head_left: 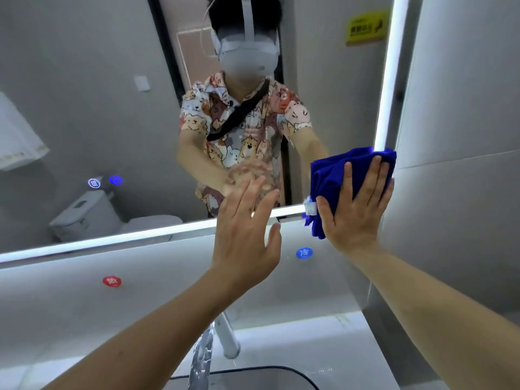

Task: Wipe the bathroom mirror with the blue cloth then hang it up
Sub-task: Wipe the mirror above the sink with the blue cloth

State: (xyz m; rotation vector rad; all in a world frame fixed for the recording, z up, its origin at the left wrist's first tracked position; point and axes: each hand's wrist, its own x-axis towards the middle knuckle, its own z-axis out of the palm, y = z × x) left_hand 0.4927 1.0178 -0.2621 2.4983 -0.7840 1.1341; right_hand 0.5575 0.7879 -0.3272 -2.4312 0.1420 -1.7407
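The bathroom mirror (92, 114) fills the upper view, with lit strips along its bottom and right edges. My right hand (356, 209) lies flat, fingers spread, pressing the bunched blue cloth (334, 175) against the mirror's lower right corner. The cloth's white label hangs at its lower left. My left hand (247, 226) is raised with fingers apart and holds nothing, in front of the mirror's bottom edge, left of the cloth. Whether it touches the glass I cannot tell. The mirror reflects a person in a patterned shirt.
Below the mirror a grey wall panel carries a red round sticker (112, 281) and a blue one (304, 252). A chrome faucet (204, 353) stands over the sink (295, 374) at the bottom. A grey tiled wall (455, 108) rises on the right.
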